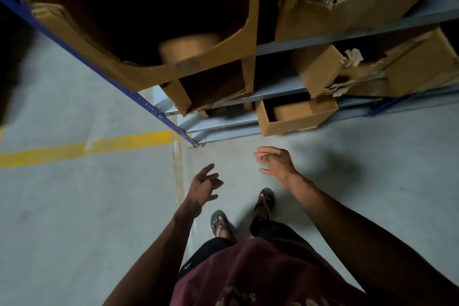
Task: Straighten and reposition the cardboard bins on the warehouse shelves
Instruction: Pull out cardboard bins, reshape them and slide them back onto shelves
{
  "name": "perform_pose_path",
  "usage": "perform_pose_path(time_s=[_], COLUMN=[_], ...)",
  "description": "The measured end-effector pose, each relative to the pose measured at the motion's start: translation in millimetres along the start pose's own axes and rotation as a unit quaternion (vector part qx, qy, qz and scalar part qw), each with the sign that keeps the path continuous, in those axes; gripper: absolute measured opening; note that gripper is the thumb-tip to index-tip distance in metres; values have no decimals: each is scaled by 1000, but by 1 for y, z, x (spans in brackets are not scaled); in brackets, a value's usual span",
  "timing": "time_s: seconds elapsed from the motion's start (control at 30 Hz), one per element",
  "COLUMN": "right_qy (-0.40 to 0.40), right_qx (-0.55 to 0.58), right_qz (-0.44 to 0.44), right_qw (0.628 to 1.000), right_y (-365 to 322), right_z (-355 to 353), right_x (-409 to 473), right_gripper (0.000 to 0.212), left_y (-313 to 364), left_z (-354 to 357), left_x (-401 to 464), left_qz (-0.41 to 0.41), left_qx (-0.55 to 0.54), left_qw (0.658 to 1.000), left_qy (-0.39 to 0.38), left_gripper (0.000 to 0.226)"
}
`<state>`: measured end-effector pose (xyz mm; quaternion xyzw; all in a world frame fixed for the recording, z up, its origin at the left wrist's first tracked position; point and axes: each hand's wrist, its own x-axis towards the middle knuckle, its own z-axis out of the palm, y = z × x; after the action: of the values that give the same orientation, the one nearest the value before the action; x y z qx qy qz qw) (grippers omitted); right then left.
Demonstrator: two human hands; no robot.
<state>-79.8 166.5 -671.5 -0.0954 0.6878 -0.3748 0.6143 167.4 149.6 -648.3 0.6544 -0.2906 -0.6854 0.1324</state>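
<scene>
Both hands (pixel 205 185) (pixel 274 163) empty; bins (pixel 295 117) seemingly untouched.

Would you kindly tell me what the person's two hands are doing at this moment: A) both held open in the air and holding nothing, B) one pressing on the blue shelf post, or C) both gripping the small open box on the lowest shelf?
A: the left hand and right hand hover over the floor, fingers spread, touching nothing.

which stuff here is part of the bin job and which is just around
Job: big bin; torn bin; low open box; crushed boxes; shelves; left hand; right hand, both empty.

Just around: yellow floor line; blue upright; sandals.
</scene>
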Motion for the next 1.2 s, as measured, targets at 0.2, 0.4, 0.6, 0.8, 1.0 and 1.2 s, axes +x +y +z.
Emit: perform_pose_path(time_s=[0.2, 0.4, 0.6, 0.8, 1.0, 1.2], right_qy=[46, 49, 52, 80, 195, 224], right_qx=[-38, -78, -182, -192, -298, -267], right_qz=[-43, -73, -174, -265, -271, -249], right_qw=[997, 993, 967, 942, 894, 904], right_y=[50, 83, 84, 75, 62, 19], right_z=[12, 32, 37, 46, 70, 92], right_x=[-7, 19, 141, 297, 382, 424], right_gripper=[28, 29, 31, 44, 81, 39], left_y=[-30, -40, -38, -45, -46, 11], left_z=[-27, -43, -40, -33, -32, -30], left_x=[28, 46, 133, 314, 444, 493], left_qz=[7, 37, 93, 194, 267, 324], left_qx=[48, 59, 43, 75, 117, 21], left_qw=[998, 998, 993, 976, 938, 936], left_qy=[-50, -8, 62, 67, 189, 136], left_gripper=[49, 55, 59, 52, 102, 108])
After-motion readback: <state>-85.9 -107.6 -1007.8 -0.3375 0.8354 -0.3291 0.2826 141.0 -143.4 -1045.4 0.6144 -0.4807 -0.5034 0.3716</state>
